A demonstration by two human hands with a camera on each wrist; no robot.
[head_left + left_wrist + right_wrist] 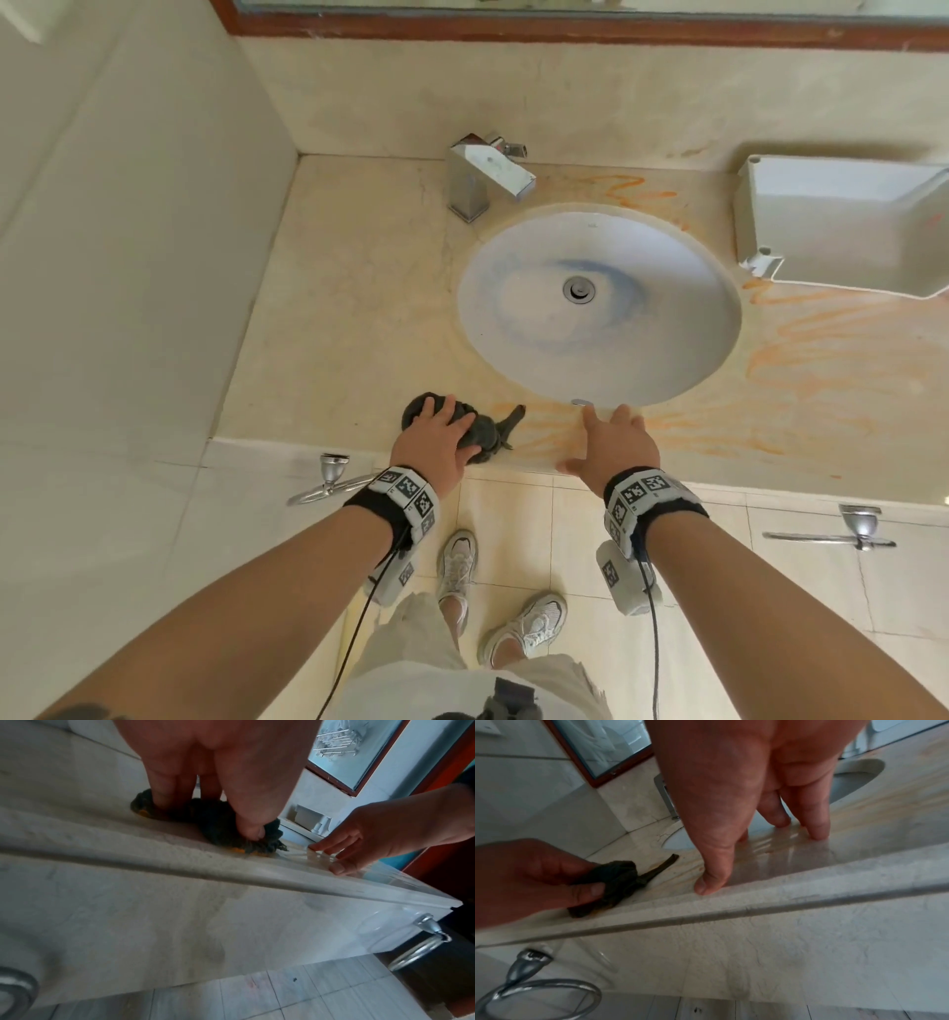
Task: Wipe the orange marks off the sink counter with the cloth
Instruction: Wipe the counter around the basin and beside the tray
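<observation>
A crumpled dark grey cloth (485, 434) lies on the beige counter (354, 308) near its front edge, left of the round sink (667, 360). My left hand (439, 431) grips the cloth from above, fingers over it and thumb pinching its near side. The left wrist view shows orange stain on the cloth (213, 817) underside. Orange marks (552, 429) streak the counter between my hands, with more marks to the right (821, 349) and behind the sink (634, 187). My right hand (613, 439) rests with straight fingers on the counter, holding nothing.
A chrome faucet (482, 180) stands behind the sink. A white plastic tray (842, 221) sits at the counter's far right. Two towel rings (328, 478) (855, 532) hang from the counter front. A wall closes the left side, and a framed mirror (565, 28) hangs behind.
</observation>
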